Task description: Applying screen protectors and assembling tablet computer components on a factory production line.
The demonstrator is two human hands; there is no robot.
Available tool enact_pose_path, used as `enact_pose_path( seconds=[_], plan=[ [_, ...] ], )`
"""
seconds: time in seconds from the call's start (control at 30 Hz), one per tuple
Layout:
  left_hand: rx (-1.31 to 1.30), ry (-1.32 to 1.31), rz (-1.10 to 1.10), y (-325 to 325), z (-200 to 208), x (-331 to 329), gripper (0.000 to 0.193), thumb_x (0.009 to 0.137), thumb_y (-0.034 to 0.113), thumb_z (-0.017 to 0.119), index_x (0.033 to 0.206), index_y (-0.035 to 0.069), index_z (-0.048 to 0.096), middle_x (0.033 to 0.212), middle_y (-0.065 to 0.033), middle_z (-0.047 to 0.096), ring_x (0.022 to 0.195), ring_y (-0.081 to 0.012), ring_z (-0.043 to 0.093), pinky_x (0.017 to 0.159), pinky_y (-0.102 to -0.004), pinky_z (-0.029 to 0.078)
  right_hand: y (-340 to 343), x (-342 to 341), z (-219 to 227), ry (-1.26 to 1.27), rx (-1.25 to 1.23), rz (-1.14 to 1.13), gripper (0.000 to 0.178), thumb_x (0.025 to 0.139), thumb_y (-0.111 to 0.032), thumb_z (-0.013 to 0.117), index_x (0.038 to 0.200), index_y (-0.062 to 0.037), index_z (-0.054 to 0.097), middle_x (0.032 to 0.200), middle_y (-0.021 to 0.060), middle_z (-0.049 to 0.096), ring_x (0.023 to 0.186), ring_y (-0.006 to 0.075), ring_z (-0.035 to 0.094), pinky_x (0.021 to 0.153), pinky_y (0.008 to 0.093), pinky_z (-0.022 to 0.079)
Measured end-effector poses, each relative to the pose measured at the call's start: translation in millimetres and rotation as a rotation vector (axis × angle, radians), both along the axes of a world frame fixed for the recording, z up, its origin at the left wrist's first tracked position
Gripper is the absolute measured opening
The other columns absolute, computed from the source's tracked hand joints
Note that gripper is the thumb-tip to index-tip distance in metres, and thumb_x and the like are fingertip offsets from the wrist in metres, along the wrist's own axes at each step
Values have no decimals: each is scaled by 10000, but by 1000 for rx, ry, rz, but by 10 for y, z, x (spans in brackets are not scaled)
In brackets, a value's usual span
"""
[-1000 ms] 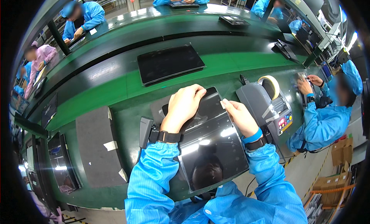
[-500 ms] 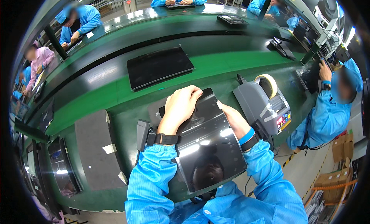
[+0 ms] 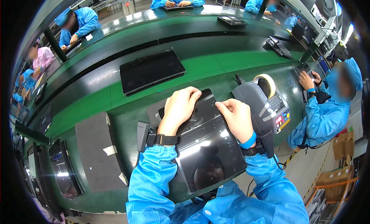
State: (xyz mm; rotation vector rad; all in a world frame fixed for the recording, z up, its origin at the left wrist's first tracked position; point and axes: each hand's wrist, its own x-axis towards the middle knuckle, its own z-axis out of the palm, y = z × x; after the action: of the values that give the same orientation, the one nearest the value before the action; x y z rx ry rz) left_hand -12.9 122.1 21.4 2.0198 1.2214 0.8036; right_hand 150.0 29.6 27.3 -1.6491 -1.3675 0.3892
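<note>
A glossy black display panel (image 3: pixel 210 154) lies tilted in front of me, its lower end toward my body. My left hand (image 3: pixel 180 108) lies over its upper left part, fingers bent and closed at the top edge; its thumb side is partly hidden. At the upper right edge, my right hand (image 3: pixel 237 118) is closed in a pinch, thumb and forefinger together on the panel's edge. Whatever sits between those fingertips is covered. Part of a dark grey pad (image 3: pixel 153 110) shows beneath the panel, beside my left hand.
Right of the panel stands a grey tape dispenser (image 3: pixel 250 98) with a tape roll (image 3: pixel 266 84). A dark foam board (image 3: pixel 96 150) lies left. Beyond, another black panel (image 3: pixel 152 72) lies on the green conveyor belt (image 3: pixel 208 69). A co-worker in blue (image 3: pixel 325 112) sits at the right.
My right hand has come up over the panel's right edge and covers a white tab that showed there. The panel on the belt has shifted left. The right-hand co-worker's hands have lowered.
</note>
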Motion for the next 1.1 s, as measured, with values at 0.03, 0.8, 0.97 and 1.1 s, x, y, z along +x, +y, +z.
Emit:
enact_pose_path(
  seconds=[0.03,0.8,0.97,1.1],
  plan=[
    [1,5,-9,-5,-2,6,279,889,294,540,979,67,675,875,-116,682,851,-280,653,740,-350,484,3,1,5,-3,0,2,256,838,-198,682,811,56,662,655,128,639,558,160,593,542,282,460],
    [179,-113,17,-211,315,-127,254,894,172,584,1056,-20,618,968,-183,664,914,-287,646,821,-359,484,-55,89,-127,644,-285,415,357,968,-309,503,1004,31,605,938,33,610,855,83,516,780,244,431],
    [435,-289,208,-1024,1089,-454,284,906,148,572,1145,-6,566,1085,-139,637,1031,-232,598,918,-324,437,-266,234,-18,770,-40,210,347,966,-323,499,1015,1,616,943,45,626,877,120,551,799,300,443],
    [187,-469,480,-1593,718,-911,282,972,206,486,1168,16,558,1010,-90,637,970,-147,572,860,-280,434,-371,164,-87,1188,50,239,271,989,-228,464,1090,-2,576,1023,61,625,922,153,589,825,292,463]
  ],
)
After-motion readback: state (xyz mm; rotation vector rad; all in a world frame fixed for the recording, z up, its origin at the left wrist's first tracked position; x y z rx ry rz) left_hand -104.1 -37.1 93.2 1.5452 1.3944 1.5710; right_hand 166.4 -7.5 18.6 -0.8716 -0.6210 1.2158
